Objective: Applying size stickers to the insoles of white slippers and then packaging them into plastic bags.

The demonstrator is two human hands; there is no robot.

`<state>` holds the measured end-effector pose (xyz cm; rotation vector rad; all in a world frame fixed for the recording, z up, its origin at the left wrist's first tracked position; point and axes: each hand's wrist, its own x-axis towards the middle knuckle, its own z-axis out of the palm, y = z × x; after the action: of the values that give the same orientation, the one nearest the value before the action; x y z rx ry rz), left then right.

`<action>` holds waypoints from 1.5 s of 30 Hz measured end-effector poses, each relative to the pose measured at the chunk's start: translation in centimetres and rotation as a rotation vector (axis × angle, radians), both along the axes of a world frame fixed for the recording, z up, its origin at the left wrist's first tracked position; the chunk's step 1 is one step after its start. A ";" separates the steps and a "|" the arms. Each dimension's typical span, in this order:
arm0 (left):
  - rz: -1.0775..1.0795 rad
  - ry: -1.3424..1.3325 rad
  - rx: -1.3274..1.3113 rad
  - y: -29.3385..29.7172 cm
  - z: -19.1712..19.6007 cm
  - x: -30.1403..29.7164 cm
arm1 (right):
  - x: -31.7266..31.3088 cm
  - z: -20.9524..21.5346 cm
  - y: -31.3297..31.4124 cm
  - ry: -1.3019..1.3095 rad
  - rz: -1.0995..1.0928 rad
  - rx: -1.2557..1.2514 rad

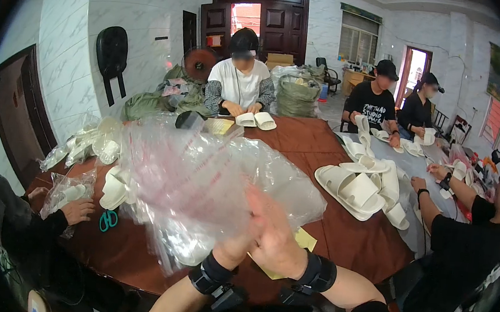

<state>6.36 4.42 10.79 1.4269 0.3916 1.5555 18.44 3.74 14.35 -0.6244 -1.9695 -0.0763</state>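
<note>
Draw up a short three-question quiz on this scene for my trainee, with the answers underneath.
1. Open question: What do the person's left hand and right hand touch?

2. True or false: The blue-green scissors lie to the left of both of those hands.

3. Multiple choice: What colour is the table cover under the scissors?
a) green
b) reddish brown
c) white

Key
1: Clear plastic bagging
2: True
3: b
</note>
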 end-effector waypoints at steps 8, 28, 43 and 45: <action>0.416 0.112 -0.105 0.9 2.2 -2.7 | 0.1 0.7 -0.4 -0.047 0.198 -0.232; 0.317 0.363 0.078 0.7 1.7 -5.6 | 9.5 2.1 1.3 0.204 0.451 -1.081; 0.215 0.502 -0.249 -1.0 -1.4 -10.7 | 27.0 1.8 2.0 0.958 -0.011 -0.683; 0.378 0.598 -0.269 -1.9 -3.6 -13.0 | 30.6 1.3 1.4 1.014 -0.080 -0.667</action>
<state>-6.63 2.57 7.17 1.6437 1.2390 1.2606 49.06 5.18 15.68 -0.9243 -0.9433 0.7383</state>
